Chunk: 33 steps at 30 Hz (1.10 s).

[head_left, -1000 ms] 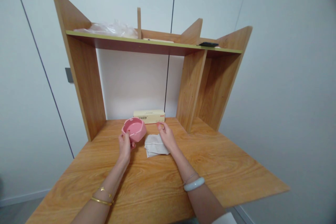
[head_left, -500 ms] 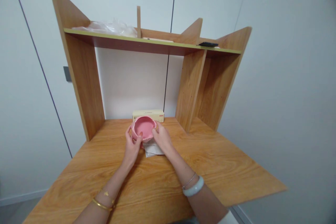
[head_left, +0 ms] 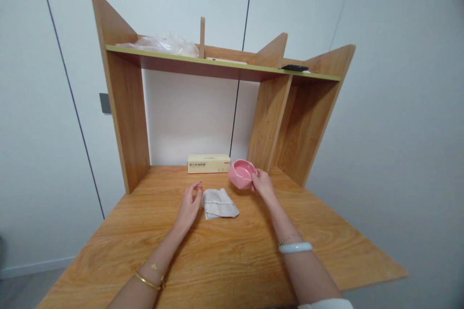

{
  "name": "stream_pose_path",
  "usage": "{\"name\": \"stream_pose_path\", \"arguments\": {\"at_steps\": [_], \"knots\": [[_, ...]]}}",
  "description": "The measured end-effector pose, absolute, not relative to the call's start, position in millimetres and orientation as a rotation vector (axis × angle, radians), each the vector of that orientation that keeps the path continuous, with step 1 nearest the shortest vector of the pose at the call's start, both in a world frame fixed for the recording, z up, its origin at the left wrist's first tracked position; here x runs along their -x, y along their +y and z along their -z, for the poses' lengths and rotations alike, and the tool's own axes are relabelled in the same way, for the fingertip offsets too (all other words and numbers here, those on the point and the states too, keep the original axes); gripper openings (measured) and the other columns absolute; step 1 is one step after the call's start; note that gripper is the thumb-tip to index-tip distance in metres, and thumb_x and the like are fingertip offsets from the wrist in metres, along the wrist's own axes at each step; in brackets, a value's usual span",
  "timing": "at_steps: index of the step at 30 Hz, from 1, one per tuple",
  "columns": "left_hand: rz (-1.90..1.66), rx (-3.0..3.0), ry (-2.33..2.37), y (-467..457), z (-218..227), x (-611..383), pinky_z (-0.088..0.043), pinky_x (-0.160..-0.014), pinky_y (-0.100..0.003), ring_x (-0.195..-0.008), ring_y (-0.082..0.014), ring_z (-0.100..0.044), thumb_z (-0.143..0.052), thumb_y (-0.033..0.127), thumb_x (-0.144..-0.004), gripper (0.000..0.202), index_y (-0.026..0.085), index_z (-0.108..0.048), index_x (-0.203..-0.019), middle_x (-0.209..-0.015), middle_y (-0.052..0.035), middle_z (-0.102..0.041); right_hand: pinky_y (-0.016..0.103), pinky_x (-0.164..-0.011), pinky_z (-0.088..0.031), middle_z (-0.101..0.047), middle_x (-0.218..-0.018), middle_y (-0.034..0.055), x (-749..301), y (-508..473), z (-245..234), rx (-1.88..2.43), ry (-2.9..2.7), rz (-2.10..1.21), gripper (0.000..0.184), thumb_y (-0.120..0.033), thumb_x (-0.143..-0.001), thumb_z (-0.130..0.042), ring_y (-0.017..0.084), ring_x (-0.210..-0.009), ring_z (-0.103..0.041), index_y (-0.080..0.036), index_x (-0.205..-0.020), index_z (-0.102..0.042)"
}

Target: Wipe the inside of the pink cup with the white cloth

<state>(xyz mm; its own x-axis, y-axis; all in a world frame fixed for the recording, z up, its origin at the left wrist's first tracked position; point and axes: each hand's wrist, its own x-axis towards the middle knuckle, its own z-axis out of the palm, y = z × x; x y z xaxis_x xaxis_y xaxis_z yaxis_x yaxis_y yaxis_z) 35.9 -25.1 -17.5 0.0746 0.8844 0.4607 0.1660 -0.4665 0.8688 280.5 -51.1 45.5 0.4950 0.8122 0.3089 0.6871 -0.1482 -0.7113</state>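
A pink faceted bowl is tilted in the grip of my right hand, which pinches its right rim. Whether the bowl's base touches the desk, I cannot tell. My left hand is empty, its fingers a little curled and apart, close to the left edge of a folded grey-white cloth. The cloth lies on the desk between my two hands. Behind it stands a long cream box with printed lettering.
The wooden desk carries a hutch whose upright panel rises behind my right hand. On its upper shelf lie a clear plastic bag and a flat black object. A wall stands behind.
My left hand has let go of the bowl and dropped slightly. My right hand has carried the bowl to the right, uncovering the cloth and the box. The view has shifted a little.
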Motion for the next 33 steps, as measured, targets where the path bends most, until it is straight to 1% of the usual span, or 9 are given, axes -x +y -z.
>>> {"name": "stream_pose_path", "arguments": {"at_steps": [4,8,12,20,23,25,27,30,33], "knots": [[-1.360,-1.818,1.091,-18.8,24.5,-35.4,-0.034,-0.095,-0.036,-0.106,-0.0214,-0.052,-0.049,0.025,-0.077,0.029,0.014,-0.057,-0.103,-0.109,-0.0123,-0.059,0.020,-0.049,-0.036,-0.048,-0.034,-0.0018,-295.5,-53.7,-23.1,1.984,-1.212,-0.170,0.028,-0.017,-0.079,-0.036,0.014,-0.044,-0.053,-0.013,-0.071,-0.062],[-1.269,-1.829,1.118,-14.1,33.3,-36.0,-0.033,-0.097,-0.037,-0.110,-0.0231,-0.051,-0.052,0.024,-0.074,0.031,0.013,-0.058,-0.102,-0.113,-0.0144,-0.058,0.020,-0.051,-0.035,-0.054,-0.039,0.0025,-302.4,-53.3,-10.9,2.073,-1.186,-0.145,0.030,-0.017,-0.080,-0.036,0.016,-0.050,-0.057,-0.014,-0.066,-0.063],[-1.211,-1.829,1.100,-12.2,40.0,-37.8,-0.032,-0.098,-0.037,-0.112,-0.0239,-0.050,-0.053,0.024,-0.073,0.033,0.012,-0.057,-0.104,-0.116,-0.0155,-0.057,0.021,-0.053,-0.036,-0.061,-0.051,0.0077,-306.5,-50.1,-4.9,2.156,-1.189,-0.121,0.031,-0.019,-0.080,-0.038,0.018,-0.060,-0.061,-0.013,-0.068,-0.066],[-1.139,-1.830,1.013,-12.9,43.7,-40.4,-0.037,-0.096,-0.036,-0.111,-0.0222,-0.052,-0.047,0.020,-0.076,0.036,0.012,-0.052,-0.111,-0.117,-0.0138,-0.057,0.023,-0.062,-0.041,-0.068,-0.082,0.0165,-305.8,-54.1,-2.2,2.283,-1.179,-0.053,0.031,-0.023,-0.083,-0.038,0.022,-0.081,-0.064,-0.010,-0.083,-0.067],[-1.104,-1.810,0.975,-14.1,43.8,-40.8,-0.039,-0.094,-0.035,-0.107,-0.0225,-0.054,-0.049,0.021,-0.075,0.041,0.011,-0.048,-0.115,-0.115,-0.0142,-0.059,0.028,-0.069,-0.042,-0.066,-0.090,0.0197,-297.6,-57.4,-12.1,2.321,-1.145,-0.008,0.033,-0.026,-0.085,-0.038,0.024,-0.087,-0.062,-0.009,-0.101,-0.061],[-1.089,-1.793,0.965,-15.1,43.9,-41.3,-0.040,-0.092,-0.035,-0.105,-0.0225,-0.056,-0.050,0.022,-0.074,0.044,0.011,-0.046,-0.117,-0.111,-0.0139,-0.061,0.032,-0.074,-0.042,-0.065,-0.093,0.0181,-286.9,-57.8,-21.9,2.288,-1.156,0.033,0.037,-0.028,-0.085,-0.038,0.025,-0.090,-0.061,-0.012,-0.115,-0.053],[-1.100,-1.785,0.979,-15.9,43.8,-41.8,-0.041,-0.091,-0.035,-0.103,-0.0223,-0.056,-0.052,0.021,-0.072,0.046,0.011,-0.046,-0.116,-0.109,-0.0131,-0.061,0.032,-0.077,-0.042,-0.066,-0.093,0.0120,-272.4,-56.0,-30.4,2.148,-1.262,0.018,0.037,-0.026,-0.084,-0.041,0.022,-0.089,-0.061,-0.019,-0.119,-0.050],[-1.132,-1.793,0.997,-16.9,42.9,-42.1,-0.041,-0.090,-0.035,-0.102,-0.0217,-0.056,-0.053,0.021,-0.072,0.046,0.012,-0.047,-0.116,-0.109,-0.0123,-0.061,0.027,-0.074,-0.043,-0.067,-0.087,0.0043,-249.7,-50.0,-33.9,1.835,-1.499,-0.246,0.036,-0.015,-0.079,-0.040,0.016,-0.079,-0.061,-0.022,-0.108,-0.060],[-1.172,-1.796,0.995,-17.8,41.0,-41.9,-0.040,-0.091,-0.036,-0.102,-0.0214,-0.056,-0.053,0.021,-0.072,0.044,0.012,-0.048,-0.115,-0.109,-0.0116,-0.060,0.025,-0.074,-0.044,-0.066,-0.093,0.0026,-234.9,-44.1,-26.4,1.509,-1.723,-0.555,0.043,-0.005,-0.071,-0.036,0.013,-0.078,-0.060,-0.021,-0.100,-0.064]]}}
